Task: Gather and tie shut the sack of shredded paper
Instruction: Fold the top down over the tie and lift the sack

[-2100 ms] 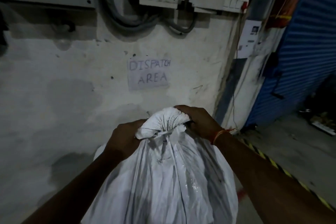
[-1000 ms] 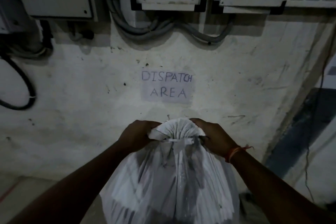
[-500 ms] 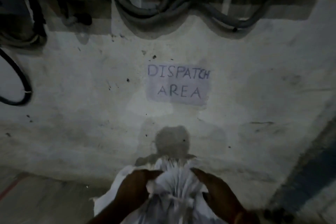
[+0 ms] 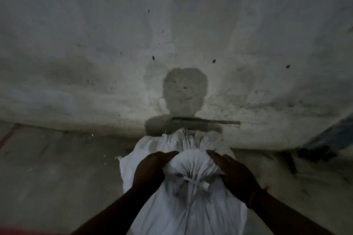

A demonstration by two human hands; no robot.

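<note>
Fingers of the left hand (image 4: 148, 172) and right hand (image 4: 234, 174) clasp the white woven sack (image 4: 188, 210) between them; both grip its bunched top. Thin white tie (image 4: 193, 181) cinches the neck just below.

White sack (image 4: 183, 206) upright, gathered neck tied shut.

A single head-worn wide-angle view looks forward and steeply down, close over the person's own arms. It faces the base of a stained wall (image 4: 114, 44) where it meets the floor (image 4: 47, 177), with the tied sack (image 4: 191, 206) at the near bottom centre.
</note>
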